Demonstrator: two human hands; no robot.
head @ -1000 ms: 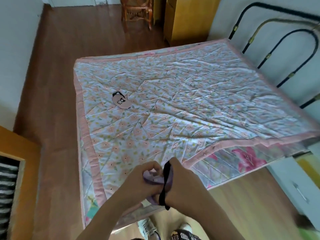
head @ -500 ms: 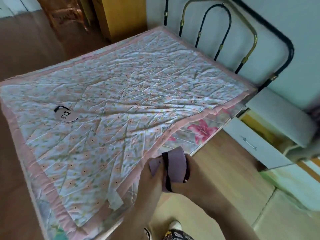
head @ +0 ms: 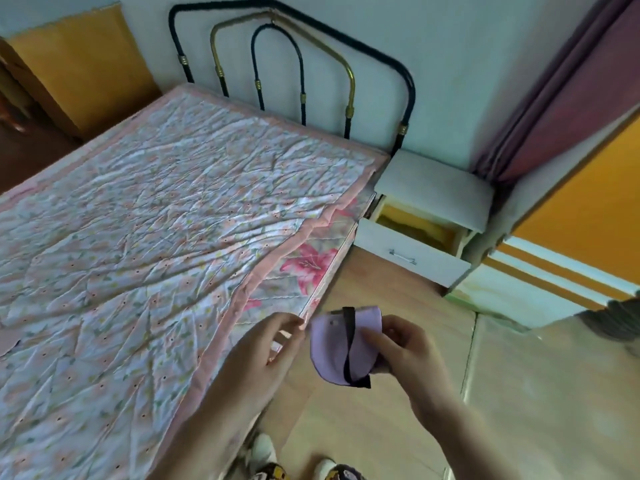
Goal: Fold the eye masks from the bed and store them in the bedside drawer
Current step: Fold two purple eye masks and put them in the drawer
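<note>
A folded lilac eye mask (head: 332,344) with a black strap wrapped round it is pinched in my right hand (head: 403,355), held over the wooden floor beside the bed. My left hand (head: 270,351) hovers just left of the mask with its fingers apart and nothing in it. The bed (head: 156,220) carries a floral quilt. A sliver of a second, pink eye mask (head: 7,341) shows at the left frame edge. The white bedside table (head: 436,192) stands at the bed's head corner with its drawer (head: 408,254) pulled open, showing a yellow inside.
A black and brass metal headboard (head: 301,71) rises behind the bed against the wall. A purple curtain (head: 561,98) hangs at the right, next to an orange cabinet (head: 581,216). A yellow cupboard (head: 76,71) stands far left. My shoes (head: 266,455) show at the bottom.
My view has swung right toward the bedside table. My left hand has come off the folded mask, which stays in my right hand alone. The pink mask slid to the frame's left edge.
</note>
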